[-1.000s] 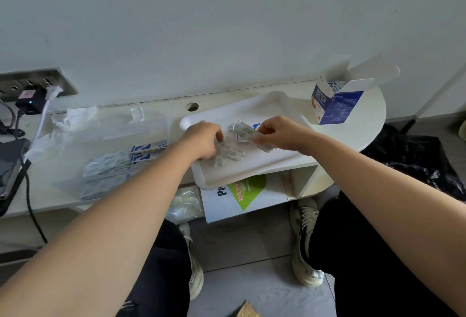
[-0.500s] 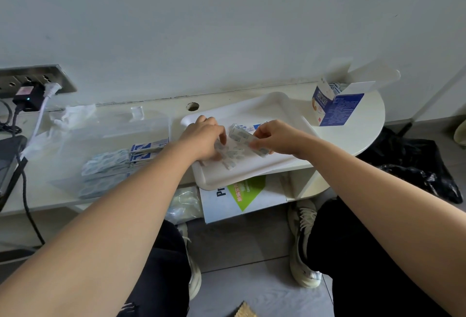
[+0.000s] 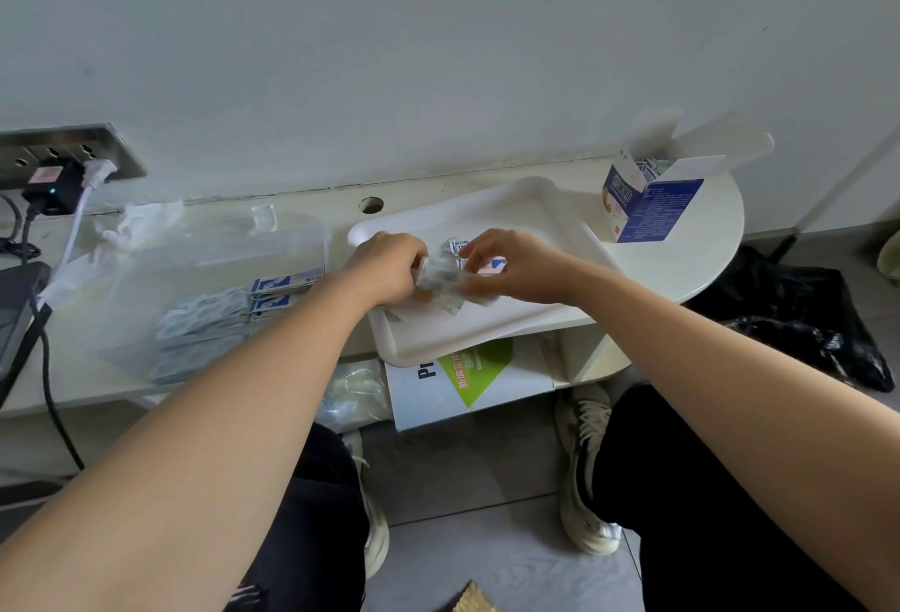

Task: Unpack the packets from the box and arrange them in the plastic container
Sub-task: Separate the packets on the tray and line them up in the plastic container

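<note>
On white shelf (image 3: pixel 696 251), over white tray (image 3: pixel 487 324): left hand (image 3: pixel 384 270) and right hand (image 3: pixel 511 265) both pinching small packets (image 3: pixel 440 276) between closed fingertips, blue box (image 3: pixel 647 207) standing open well apart.

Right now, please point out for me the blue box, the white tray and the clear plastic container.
blue box (image 3: pixel 652 217), head view, on its blue front panel.
white tray (image 3: pixel 526 217), head view, on its bare far part.
clear plastic container (image 3: pixel 204 265), head view, on its transparent top.
</note>
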`<control>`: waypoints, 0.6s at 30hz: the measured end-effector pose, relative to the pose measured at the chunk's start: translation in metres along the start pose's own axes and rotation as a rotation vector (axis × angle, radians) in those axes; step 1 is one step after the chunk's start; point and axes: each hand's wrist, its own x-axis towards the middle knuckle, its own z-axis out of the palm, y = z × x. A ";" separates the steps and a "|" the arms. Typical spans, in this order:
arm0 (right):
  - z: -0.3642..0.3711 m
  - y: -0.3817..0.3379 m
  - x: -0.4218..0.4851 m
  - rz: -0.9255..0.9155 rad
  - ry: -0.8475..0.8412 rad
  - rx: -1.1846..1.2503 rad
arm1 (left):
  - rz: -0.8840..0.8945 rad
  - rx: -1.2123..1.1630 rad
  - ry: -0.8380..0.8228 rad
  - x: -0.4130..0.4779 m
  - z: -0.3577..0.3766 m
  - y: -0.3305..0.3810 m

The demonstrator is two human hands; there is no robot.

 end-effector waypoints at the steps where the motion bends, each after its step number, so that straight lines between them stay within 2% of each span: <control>1: 0.002 -0.001 0.000 -0.040 0.000 -0.050 | 0.003 -0.038 0.010 0.001 0.000 -0.001; 4: 0.008 -0.005 0.000 -0.124 0.019 -0.167 | 0.032 -0.198 0.010 0.003 -0.003 0.000; 9: 0.004 -0.002 0.000 -0.105 0.068 -0.261 | -0.005 -0.360 0.016 0.001 -0.002 -0.002; 13: -0.002 0.007 -0.003 -0.069 0.087 -0.265 | -0.169 -0.139 -0.139 -0.009 -0.003 -0.003; 18: -0.007 0.012 -0.007 -0.053 0.054 -0.263 | -0.140 0.074 -0.161 -0.009 -0.002 0.015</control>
